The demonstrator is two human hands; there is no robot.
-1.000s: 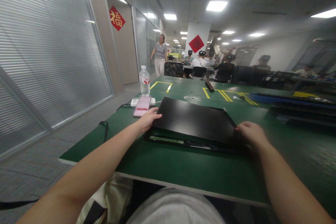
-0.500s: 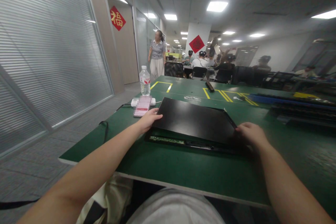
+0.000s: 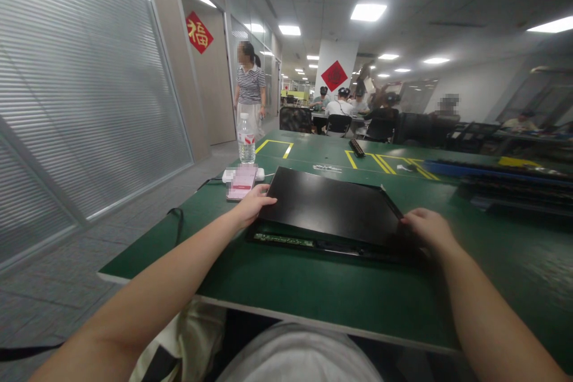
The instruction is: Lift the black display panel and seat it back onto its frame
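Observation:
A flat black screen panel (image 3: 329, 203) lies tilted over a thin black frame (image 3: 349, 249) on the green table. Its near edge is raised, and a green circuit board (image 3: 284, 240) shows in the gap below. My left hand (image 3: 255, 205) is closed on the panel's left edge, thumb on top and fingers underneath. At the right side my right hand (image 3: 430, 228) pinches the corner where panel and frame come together; its fingertips are partly hidden, and whether it grips the frame too I cannot tell.
Beyond my left hand are a phone (image 3: 242, 182), a white power strip (image 3: 260, 175) and a water bottle (image 3: 246, 140). A dark ribbed strip (image 3: 357, 147) lies at the back. Dark stacked parts (image 3: 514, 191) occupy the right. A person (image 3: 250, 83) stands past the table.
The person in the striped shirt has moved left and nearer, behind the bottle. My hands and the panel stay almost in place.

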